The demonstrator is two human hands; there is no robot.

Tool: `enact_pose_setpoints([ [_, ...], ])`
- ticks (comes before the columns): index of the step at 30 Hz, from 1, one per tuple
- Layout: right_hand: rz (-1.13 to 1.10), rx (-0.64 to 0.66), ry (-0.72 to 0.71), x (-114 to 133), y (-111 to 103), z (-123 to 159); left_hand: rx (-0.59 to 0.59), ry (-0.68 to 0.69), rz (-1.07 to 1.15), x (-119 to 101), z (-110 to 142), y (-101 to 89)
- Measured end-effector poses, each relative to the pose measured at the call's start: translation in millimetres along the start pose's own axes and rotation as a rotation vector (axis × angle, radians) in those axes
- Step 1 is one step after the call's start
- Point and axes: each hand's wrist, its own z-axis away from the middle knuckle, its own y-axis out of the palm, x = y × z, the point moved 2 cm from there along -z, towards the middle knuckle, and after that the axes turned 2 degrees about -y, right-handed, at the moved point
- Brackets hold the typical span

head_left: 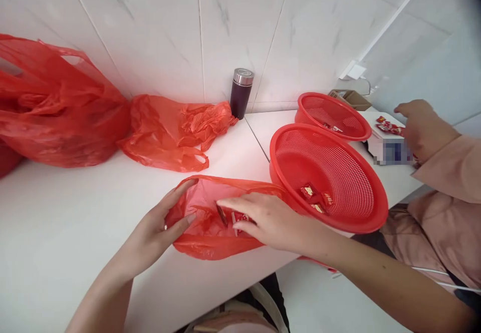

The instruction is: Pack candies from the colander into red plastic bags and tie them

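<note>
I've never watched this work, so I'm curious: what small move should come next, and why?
Perhaps the right hand should let the packets by it settle into the bag: they show within its open mouth, and the left hand is at its rim. Others lie in the nearer basket. Whether any are gripped is hard to tell.

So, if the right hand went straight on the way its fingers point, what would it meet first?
The right hand points leftward over the open red bag, so probably the left hand; depth is unclear, so the bag's inner side might come first.
</note>
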Motion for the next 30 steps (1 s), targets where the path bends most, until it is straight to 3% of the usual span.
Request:
enact_pose_setpoints([
  [5,-0.157,-0.203,0.112,-14,-20,7,0.03,0.025,-0.009,1,1,0.2],
  [11,-0.731,-0.15,0.148,-12,-12,-3,0.095,0.053,-0.036,3,1,1.6],
  [15,-0.875,-0.151,0.134,-12,-7,-12,0.085,0.048,-0.051,3,1,1.2],
  [18,-0.806,-0.202,0.099,-13,-4,-12,0.07,0.047,-0.068,2,1,0.8],
  [21,-0.534,-0.292,-0.027,-9,3,-9,0.062,0.059,-0.083,0,1,0.7],
  [25,-0.38,-0.093,-0.139,0,7,-3,0.063,0.058,-0.095,0,2,0.8],
  [27,-0.417,-0.135,-0.1,0,-6,2,0.066,0.054,-0.09,2,2,0.8],
  [30,-0.319,-0.355,0.039,-16,-41,13,0.073,0.06,-0.09,5,2,0.9],
])
